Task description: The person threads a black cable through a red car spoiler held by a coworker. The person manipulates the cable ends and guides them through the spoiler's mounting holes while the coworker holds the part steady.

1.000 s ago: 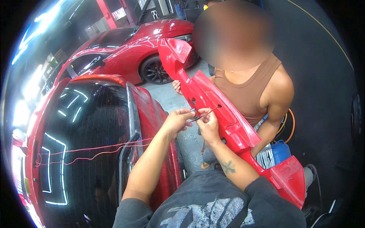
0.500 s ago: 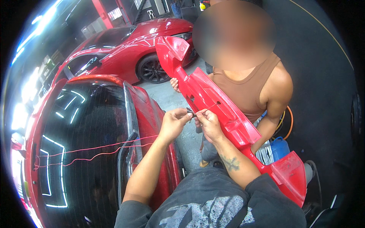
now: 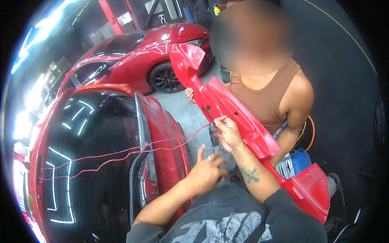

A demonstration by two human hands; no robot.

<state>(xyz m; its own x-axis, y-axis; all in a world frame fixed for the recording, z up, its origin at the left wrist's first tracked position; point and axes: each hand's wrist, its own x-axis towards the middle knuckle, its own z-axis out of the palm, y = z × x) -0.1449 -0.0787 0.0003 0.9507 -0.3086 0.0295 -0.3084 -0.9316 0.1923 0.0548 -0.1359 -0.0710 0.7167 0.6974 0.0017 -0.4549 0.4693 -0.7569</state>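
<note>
Red panel: a long glossy painted body part (image 3: 243, 121), spoiler-like with upturned ends, runs diagonally from upper centre to lower right; smooth, hard, with a small slot near its middle.
Red wire: two thin pinkish strands (image 3: 133, 152) stretch from the car's rear glass up to the panel.
Right hand (image 3: 227, 133): pinched on the wire's end, fingertips against the panel's lower edge.
Left hand (image 3: 206, 172): loose, fingers half spread, gripping nothing, just below the strands.
Other person's hand (image 3: 190, 95): steadies the panel from behind, near its upper end.
Car (image 3: 162, 133): red bodywork, dark reflective rear glass, beneath the strands.
Second red car (image 3: 154, 52): parked beyond, shiny.
Blue container (image 3: 302, 160): plastic, on the floor behind the panel; contents cannot be told.
</note>
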